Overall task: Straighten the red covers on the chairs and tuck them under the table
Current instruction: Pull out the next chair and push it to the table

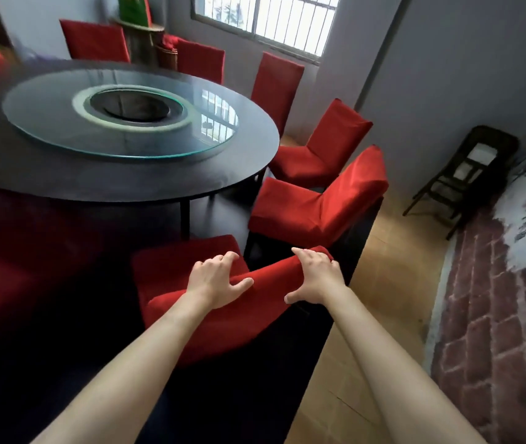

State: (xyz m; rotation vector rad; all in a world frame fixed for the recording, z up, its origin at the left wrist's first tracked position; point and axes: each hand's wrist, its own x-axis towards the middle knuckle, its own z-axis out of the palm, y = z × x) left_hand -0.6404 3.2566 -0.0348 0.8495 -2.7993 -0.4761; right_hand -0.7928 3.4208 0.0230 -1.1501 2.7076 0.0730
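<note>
At the near edge of the round dark dining table (146,184), a person stands behind the closest chair with the loose red fabric cover (223,315), both hands laid on the top of its backrest. The left hand (215,282) curls its fingers over the top rim toward the seat with the thumb spread on the near side, gripping the cloth; the right hand (314,275) does the same nearer the right corner of the backrest, where the fabric bunches into a fold. This chair's seat sits just short of the table's edge, not yet pushed under. The likeliest slip from here, as I judge it, is that a push given through the cloth alone makes the cover slide or rumple on the frame rather than moving the chair, undoing the straightening. A skewed push could also swing the chair into the neighbouring red-covered chair (319,206) just beside it on the right, or knock its legs against the table leg (185,213) ahead. As for containers, the dark round well (133,105) sunk in the middle of the glass turntable (120,120) looks empty, though blur makes that uncertain. A woven basket (167,56) stands beyond the far edge of the table; its contents cannot be made out.
</note>
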